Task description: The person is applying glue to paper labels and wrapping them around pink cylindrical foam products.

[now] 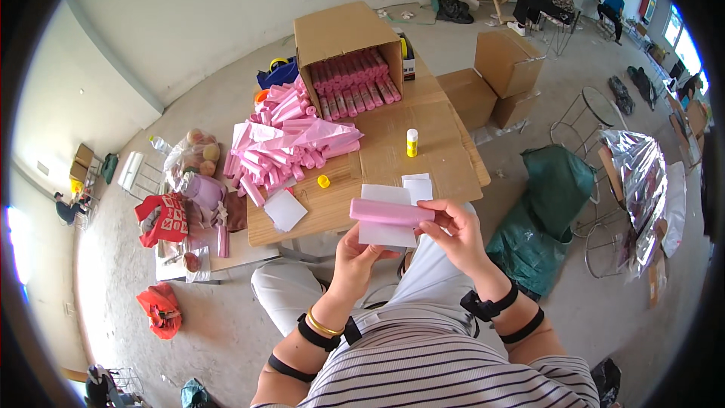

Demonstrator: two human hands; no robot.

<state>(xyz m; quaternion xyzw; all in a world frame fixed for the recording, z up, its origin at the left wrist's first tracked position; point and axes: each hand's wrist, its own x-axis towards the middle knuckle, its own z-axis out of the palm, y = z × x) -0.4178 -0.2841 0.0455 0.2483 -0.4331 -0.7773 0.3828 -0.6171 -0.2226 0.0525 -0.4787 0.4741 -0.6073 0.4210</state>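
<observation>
I hold a pink roll (389, 213) of plastic bags level in front of me, with a white paper sheet (385, 234) behind and under it. My left hand (355, 257) supports the sheet and roll from below. My right hand (457, 230) pinches the roll's right end. Beyond them on the cardboard-covered table (445, 166) lie a heap of pink rolls (283, 143), white paper slips (285, 210), a yellow cap (323, 180) and a yellow-and-white glue stick (411, 142).
An open cardboard box (343, 38) on its side holds several pink rolls. Cardboard boxes (491, 79), a green bag (555, 189) and wire stools stand to the right. Bags and clothes lie to the left. People sit at the far back right.
</observation>
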